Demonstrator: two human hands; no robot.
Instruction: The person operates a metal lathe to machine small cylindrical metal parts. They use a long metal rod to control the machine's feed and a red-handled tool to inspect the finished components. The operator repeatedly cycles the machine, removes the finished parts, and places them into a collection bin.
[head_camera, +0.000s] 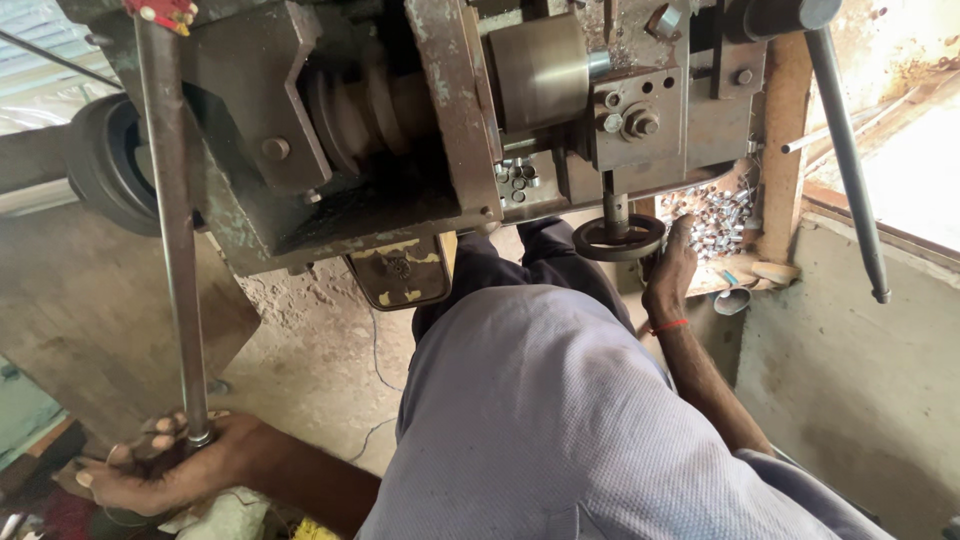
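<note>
Gripping rod (172, 230) in left hand (160, 465), right hand (672, 268) seemingly touching handwheel (618, 238)

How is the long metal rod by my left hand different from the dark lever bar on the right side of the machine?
The long metal rod is rusty brown and runs nearly straight down the picture; the dark lever bar is dark grey and slants. The rod's lower end sits in the left hand; the lever bar's lower end hangs free, and the right hand reaches toward the small parts instead. Both are long, slim and round.
</note>
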